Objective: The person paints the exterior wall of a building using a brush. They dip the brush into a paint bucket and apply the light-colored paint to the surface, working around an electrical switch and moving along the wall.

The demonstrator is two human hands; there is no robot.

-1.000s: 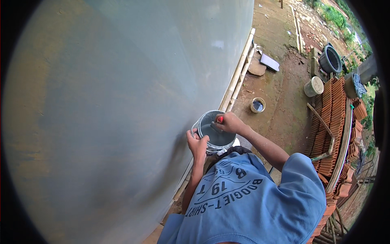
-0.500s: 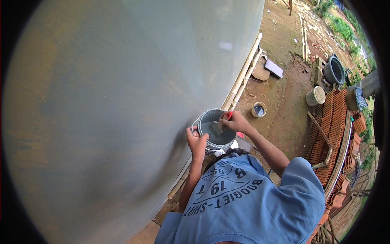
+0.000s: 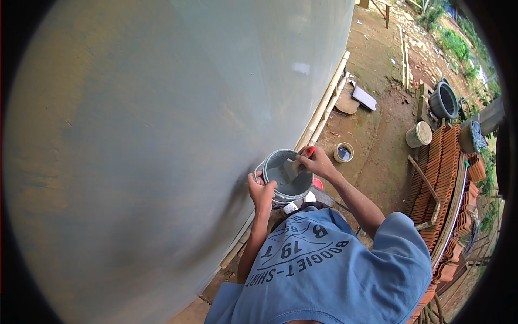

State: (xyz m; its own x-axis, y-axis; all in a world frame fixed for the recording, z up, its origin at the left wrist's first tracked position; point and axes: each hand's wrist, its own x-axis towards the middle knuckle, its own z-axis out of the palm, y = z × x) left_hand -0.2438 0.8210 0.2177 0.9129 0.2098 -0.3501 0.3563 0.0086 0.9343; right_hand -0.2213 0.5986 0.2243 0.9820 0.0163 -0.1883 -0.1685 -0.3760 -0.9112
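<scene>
A round bucket with grey paint in it is held up in front of my body, close to the wall. My left hand is closed on its left rim, thumb over the edge. My right hand grips the red handle of a paintbrush. The brush's pale head slants down inside the bucket, by the right part of the paint; whether the bristle tips touch the paint I cannot tell.
A large grey-blue wall fills the left side. Bamboo poles run along its foot. On the ground to the right stand a small tub of dark liquid, a whitish bucket, a dark basin and stacked orange roof tiles.
The brush and my right hand have shifted slightly to the right within the bucket. My left hand keeps its hold on the rim, and the view has tilted a little.
</scene>
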